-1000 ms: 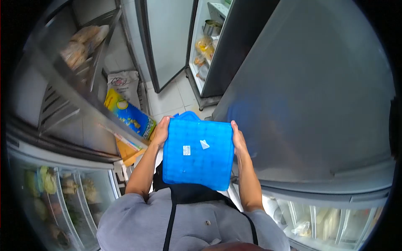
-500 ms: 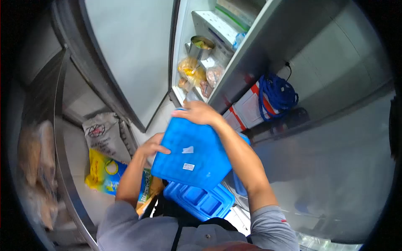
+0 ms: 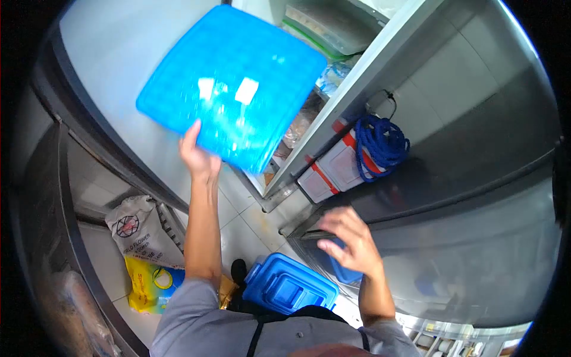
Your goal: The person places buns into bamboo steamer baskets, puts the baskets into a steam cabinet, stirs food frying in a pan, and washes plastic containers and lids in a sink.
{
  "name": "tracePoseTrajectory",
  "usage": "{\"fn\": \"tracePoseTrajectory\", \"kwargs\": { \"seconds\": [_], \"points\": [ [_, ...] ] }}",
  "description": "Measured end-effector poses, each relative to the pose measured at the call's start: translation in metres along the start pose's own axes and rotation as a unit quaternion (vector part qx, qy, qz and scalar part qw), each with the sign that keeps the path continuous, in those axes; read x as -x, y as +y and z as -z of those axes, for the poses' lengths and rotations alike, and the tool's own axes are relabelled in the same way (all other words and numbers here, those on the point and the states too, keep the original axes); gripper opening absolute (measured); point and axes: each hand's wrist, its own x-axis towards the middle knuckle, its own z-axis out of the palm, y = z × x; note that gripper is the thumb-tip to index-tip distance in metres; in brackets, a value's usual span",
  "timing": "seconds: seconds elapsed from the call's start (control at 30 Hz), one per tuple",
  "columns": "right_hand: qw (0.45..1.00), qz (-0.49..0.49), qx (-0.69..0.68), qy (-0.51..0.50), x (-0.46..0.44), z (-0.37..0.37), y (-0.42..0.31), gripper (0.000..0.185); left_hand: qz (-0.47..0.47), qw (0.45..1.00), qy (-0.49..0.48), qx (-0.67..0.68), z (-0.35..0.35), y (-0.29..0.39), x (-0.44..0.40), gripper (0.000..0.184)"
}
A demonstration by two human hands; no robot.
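My left hand (image 3: 199, 159) grips the lower edge of a blue rectangular plastic piece (image 3: 238, 62), thumb on its face. It looks like a tray or a lid; I cannot tell which. Two white labels show on it, and it is raised in front of the fridge compartment (image 3: 279, 156), covering much of it. My right hand (image 3: 351, 243) is apart from it, fingers spread and a little blurred, holding nothing. Below, near my body, a blue bin with a moulded lid (image 3: 282, 288) stands on the floor. Another blue object (image 3: 346, 272) is partly behind my right hand.
A fridge door (image 3: 113, 53) stands open at left. Bagged food (image 3: 299, 128) and a green-rimmed container (image 3: 333, 30) show inside. A blue coiled hose (image 3: 383, 146) rests by white boxes with red strips (image 3: 339, 166). Sacks (image 3: 138, 229) lie at lower left; a steel surface (image 3: 464, 250) borders the right.
The blue plastic piece has moved up and away from my body, in front of the fridge. My right hand has let go of it and come down to the right. The view has shifted.
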Motion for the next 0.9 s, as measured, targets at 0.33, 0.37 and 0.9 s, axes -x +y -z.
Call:
{"fn": "tracePoseTrajectory", "kwargs": {
  "seconds": [0.33, 0.37, 0.9],
  "points": [
    [0.954, -0.297, -0.017, 0.026, 0.138, -0.022, -0.018, 0.03, 0.045, 0.996, -0.076, 0.006, -0.187, -0.134, -0.201, 0.032],
    [0.948, -0.317, -0.02, 0.028, 0.14, -0.025, -0.018, 0.029, 0.108, 0.978, -0.175, -0.044, -0.191, -0.149, -0.224, 0.053],
    [0.866, -0.482, -0.001, -0.13, 0.331, -0.1, -0.044, 0.045, -0.428, 0.63, 0.205, -0.615, 0.0, 0.214, -0.029, 0.043]
  ]
}}
